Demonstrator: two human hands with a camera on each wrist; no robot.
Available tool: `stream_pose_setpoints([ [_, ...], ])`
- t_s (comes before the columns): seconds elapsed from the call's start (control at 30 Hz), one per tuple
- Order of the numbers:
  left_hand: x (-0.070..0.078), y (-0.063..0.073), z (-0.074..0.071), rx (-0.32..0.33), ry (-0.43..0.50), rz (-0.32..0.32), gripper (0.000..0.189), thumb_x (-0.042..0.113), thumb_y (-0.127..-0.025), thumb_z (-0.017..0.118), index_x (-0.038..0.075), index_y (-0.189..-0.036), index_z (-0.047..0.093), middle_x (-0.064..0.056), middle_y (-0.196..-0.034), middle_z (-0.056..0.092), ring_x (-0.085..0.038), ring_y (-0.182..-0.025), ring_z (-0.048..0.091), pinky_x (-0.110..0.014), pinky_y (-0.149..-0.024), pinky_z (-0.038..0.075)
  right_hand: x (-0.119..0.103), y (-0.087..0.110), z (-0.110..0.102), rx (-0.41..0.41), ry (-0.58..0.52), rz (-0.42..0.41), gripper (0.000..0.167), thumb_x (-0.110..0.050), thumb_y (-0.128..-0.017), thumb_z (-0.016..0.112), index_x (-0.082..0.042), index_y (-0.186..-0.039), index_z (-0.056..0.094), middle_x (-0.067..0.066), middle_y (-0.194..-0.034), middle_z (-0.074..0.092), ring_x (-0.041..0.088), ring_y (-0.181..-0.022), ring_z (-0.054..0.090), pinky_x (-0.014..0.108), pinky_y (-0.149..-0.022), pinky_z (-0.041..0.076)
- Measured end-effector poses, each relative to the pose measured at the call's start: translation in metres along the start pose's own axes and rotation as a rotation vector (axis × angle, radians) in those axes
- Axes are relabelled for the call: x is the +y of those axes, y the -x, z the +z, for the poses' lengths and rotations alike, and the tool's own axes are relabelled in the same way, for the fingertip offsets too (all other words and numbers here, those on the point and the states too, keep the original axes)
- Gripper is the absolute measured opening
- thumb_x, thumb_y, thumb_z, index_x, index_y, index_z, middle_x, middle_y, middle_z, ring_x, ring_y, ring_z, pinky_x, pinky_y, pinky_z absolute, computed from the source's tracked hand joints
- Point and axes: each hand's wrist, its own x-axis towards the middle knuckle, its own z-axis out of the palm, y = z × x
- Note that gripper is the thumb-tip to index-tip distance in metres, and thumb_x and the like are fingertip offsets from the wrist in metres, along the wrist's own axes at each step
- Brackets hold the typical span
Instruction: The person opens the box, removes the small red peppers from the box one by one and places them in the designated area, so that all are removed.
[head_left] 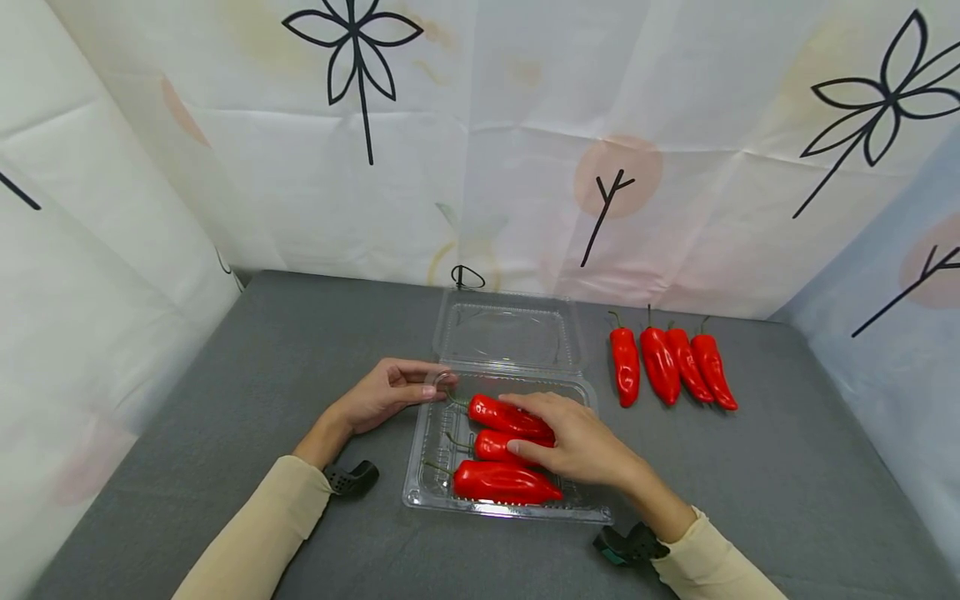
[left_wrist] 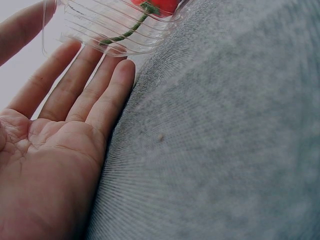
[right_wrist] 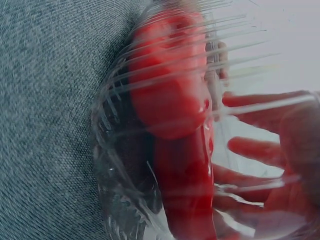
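A clear plastic clamshell box [head_left: 427, 492] lies with its lid folded back. Inside lie a near red pepper [head_left: 502, 482], a middle red pepper [head_left: 495, 446] and a far red pepper [head_left: 498, 412], green stems toward the left. My left hand [head_left: 386, 396] pinches the box's left rim, thumb above and fingers along the outer wall in the left wrist view. My right hand [head_left: 573, 437] lies over the right ends of the far and middle peppers, fingers spread over the far one and thumb by the middle one. Through blurred plastic, the right wrist view shows its fingers [right_wrist: 255, 150] apart.
Several red peppers [head_left: 660, 367] lie in a row on the grey cloth-covered table [head_left: 750, 483], right of the box. The open lid [head_left: 510, 333] extends toward the patterned curtain [head_left: 517, 208] at the back. More curtain hangs at both sides.
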Motion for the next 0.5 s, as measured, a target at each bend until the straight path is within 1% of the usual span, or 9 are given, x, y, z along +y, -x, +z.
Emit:
stream_pose_setpoints([
  [0.27,0.0018,0.0009,0.0015,0.006,0.005,-0.006,0.043,0.003,-0.099,0.063,-0.013,-0.138,0.053,-0.026,-0.136,0.060,-0.027,-0.127,0.060,-0.041,-0.106,0.049,0.0001,-0.0007,-0.0004,-0.009,0.005,0.000,0.057,-0.036,-0.095,0.071,-0.021,-0.148,0.054,0.002,-0.136,0.062,0.021,-0.117,0.060,0.047,-0.090,0.055],
  [0.5,-0.0005,0.0000,-0.0004,0.002,-0.001,-0.003,0.043,0.001,-0.099,0.061,-0.015,-0.138,0.051,-0.026,-0.136,0.061,-0.026,-0.126,0.061,-0.041,-0.107,0.049,0.0000,-0.0008,-0.0001,-0.007,0.043,-0.006,0.056,-0.031,-0.095,0.072,-0.020,-0.147,0.054,0.003,-0.135,0.063,0.022,-0.117,0.061,0.048,-0.091,0.055],
])
